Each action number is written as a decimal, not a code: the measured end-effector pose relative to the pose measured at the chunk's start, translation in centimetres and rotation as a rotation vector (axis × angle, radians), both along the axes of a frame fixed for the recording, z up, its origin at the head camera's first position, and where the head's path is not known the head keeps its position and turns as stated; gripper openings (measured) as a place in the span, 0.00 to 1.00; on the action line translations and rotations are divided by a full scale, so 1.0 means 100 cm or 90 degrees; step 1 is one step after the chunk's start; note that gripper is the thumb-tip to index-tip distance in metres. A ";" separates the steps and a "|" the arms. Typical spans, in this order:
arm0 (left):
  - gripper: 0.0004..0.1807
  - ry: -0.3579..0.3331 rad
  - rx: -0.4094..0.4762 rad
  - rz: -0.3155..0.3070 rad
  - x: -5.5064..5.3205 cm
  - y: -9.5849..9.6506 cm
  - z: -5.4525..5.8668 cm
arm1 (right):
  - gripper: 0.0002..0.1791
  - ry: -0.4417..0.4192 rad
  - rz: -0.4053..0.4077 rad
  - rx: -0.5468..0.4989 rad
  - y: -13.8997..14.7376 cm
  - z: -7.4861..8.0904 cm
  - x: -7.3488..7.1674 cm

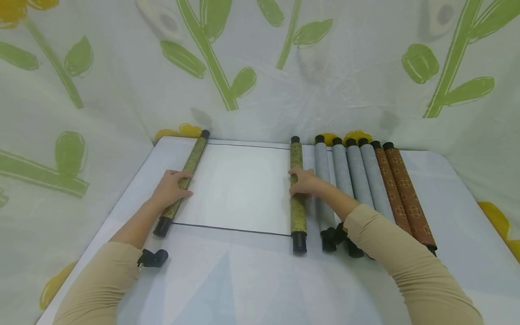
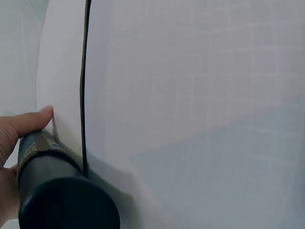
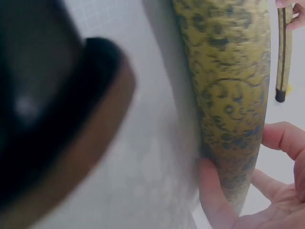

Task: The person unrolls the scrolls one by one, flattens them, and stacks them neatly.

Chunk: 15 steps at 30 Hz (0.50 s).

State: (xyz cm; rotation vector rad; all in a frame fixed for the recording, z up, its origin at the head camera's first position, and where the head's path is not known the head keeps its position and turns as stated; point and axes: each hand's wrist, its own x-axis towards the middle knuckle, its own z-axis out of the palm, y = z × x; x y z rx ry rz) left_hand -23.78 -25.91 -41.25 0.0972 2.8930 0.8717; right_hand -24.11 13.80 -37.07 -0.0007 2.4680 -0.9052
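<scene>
A hanging scroll lies partly unrolled, its blank white paper (image 1: 239,189) spread between two rolls covered in yellow-green patterned cloth. My left hand (image 1: 169,187) grips the slimmer left roll (image 1: 197,153), thumb and fingers on opposite sides. That roll's black end knob (image 2: 71,205) fills the lower corner of the left wrist view. Around the middle of the thicker right roll (image 1: 298,216) my right hand (image 1: 304,181) is curled. Dark scrollwork covers this roll's cloth (image 3: 233,86) in the right wrist view, with fingers on both its sides.
Several grey rolled scrolls (image 1: 322,180) lie side by side just right of the right roll, partly under my right forearm. Beyond them are two brown flower-patterned scrolls (image 1: 406,194). All rest on a white table (image 1: 451,216), with a leaf-printed curtain (image 1: 357,81) behind.
</scene>
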 end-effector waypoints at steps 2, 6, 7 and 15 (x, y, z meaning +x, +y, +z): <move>0.28 0.007 0.010 -0.006 0.000 -0.002 0.000 | 0.42 -0.020 -0.001 -0.005 0.001 0.001 0.000; 0.28 0.014 0.006 -0.026 -0.001 -0.006 -0.001 | 0.42 -0.038 0.000 -0.022 0.003 0.003 -0.002; 0.28 0.012 0.004 -0.029 -0.001 -0.007 -0.001 | 0.42 -0.039 0.003 -0.025 0.003 0.003 -0.003; 0.27 0.006 -0.025 -0.031 0.001 -0.018 0.002 | 0.44 -0.052 0.004 -0.055 -0.007 0.006 -0.004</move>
